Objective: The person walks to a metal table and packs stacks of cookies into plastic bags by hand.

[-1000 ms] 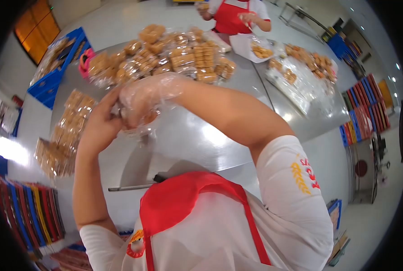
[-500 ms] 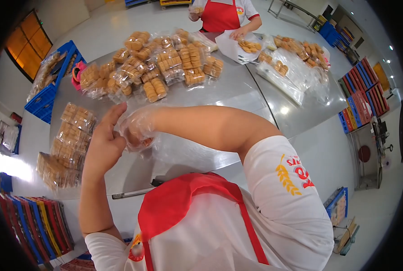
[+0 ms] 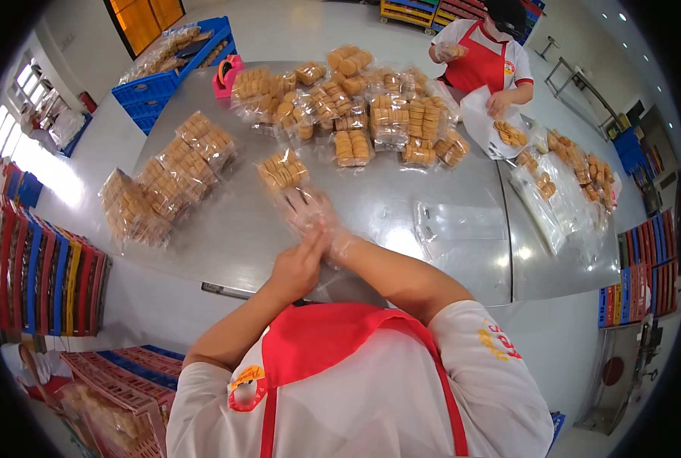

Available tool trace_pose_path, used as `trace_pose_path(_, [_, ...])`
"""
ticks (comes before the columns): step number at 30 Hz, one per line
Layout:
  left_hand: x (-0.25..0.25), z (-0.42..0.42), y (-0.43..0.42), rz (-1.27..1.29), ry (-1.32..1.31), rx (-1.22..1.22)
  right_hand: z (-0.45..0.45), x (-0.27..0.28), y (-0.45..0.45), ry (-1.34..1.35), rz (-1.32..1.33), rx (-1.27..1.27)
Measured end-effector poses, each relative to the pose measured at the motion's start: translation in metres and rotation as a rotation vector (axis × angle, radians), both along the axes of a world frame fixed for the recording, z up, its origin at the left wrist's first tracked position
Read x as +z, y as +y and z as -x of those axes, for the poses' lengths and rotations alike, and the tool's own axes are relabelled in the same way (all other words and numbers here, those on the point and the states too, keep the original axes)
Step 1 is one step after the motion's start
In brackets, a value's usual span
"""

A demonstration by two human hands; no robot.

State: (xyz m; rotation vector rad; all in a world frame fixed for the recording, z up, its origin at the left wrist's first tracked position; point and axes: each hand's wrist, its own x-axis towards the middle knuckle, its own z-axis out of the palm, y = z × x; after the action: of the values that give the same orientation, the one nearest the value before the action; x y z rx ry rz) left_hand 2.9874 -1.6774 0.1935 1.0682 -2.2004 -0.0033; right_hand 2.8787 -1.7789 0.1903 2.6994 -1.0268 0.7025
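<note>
Now spread, no longer curled

Lays the bare left hand [image 3: 298, 269] against the gloved right hand [image 3: 308, 215]; cannot tell whether gripping. Spreads that right hand, curled a half-second ago, at the near end of a bagged cookie pack [image 3: 282, 169], probably leaving its weight to the steel table [image 3: 241, 244]. Has sliding room leftward before the row of cookie packs [image 3: 179, 172]; rightward, meets a flat plastic bag [image 3: 463, 223]. Beyond, faces heaped cookie packs [image 3: 390, 112], then a pink tape dispenser [image 3: 232, 75] by the far edge.
</note>
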Motion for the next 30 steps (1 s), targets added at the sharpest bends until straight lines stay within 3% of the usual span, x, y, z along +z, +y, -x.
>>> trace_pose_path(3, [-0.030, 0.002, 0.000, -0.002, -0.101, -0.049, 0.003, -0.021, 0.002, 0.026, -0.042, -0.026])
trace_pose_path(10, [0.007, -0.021, 0.022, -0.041, -0.029, -0.212, 0.082, -0.003, 0.068, -0.121, -0.448, 0.099])
trace_pose_path(12, [0.018, -0.023, 0.015, -0.013, 0.005, -0.210, 0.127, -0.018, 0.087, -0.064, -0.638, -0.044])
trace_pose_path(14, [0.037, -0.016, -0.009, 0.062, 0.046, -0.191, 0.172, -0.051, 0.104, -0.370, -0.393, -0.168])
trace_pose_path(17, [0.074, 0.019, -0.060, -0.049, 0.025, -0.064, 0.189, -0.033, 0.110, -0.834, -0.669, -0.553])
trace_pose_path(18, [0.082, 0.033, -0.080, -0.173, 0.012, -0.046, 0.187, -0.044, 0.105, -1.003, -0.565, -0.530])
trace_pose_path(19, [0.091, 0.046, -0.102, -0.293, 0.002, -0.028, 0.185, -0.038, 0.102, -0.895, -0.496, -0.543])
trace_pose_path(21, [0.075, 0.062, -0.155, -0.253, -0.364, 0.112, 0.182, -0.023, 0.094, -0.675, -0.366, -0.576])
trace_pose_path(24, [0.039, 0.067, -0.212, -0.235, -0.771, 0.337, 0.182, -0.023, 0.086, -0.657, -0.390, -0.581])
trace_pose_path(26, [0.027, 0.068, -0.227, -0.184, -0.883, 0.465, 0.186, -0.025, 0.084, -0.677, -0.396, -0.591])
trace_pose_path(28, [0.024, 0.069, -0.237, -0.111, -1.011, 0.449, 0.188, -0.028, 0.084, -0.708, -0.425, -0.595])
trace_pose_path(30, [0.019, 0.066, -0.245, 0.002, -0.924, 0.312, 0.190, -0.024, 0.084, -0.713, -0.461, -0.620])
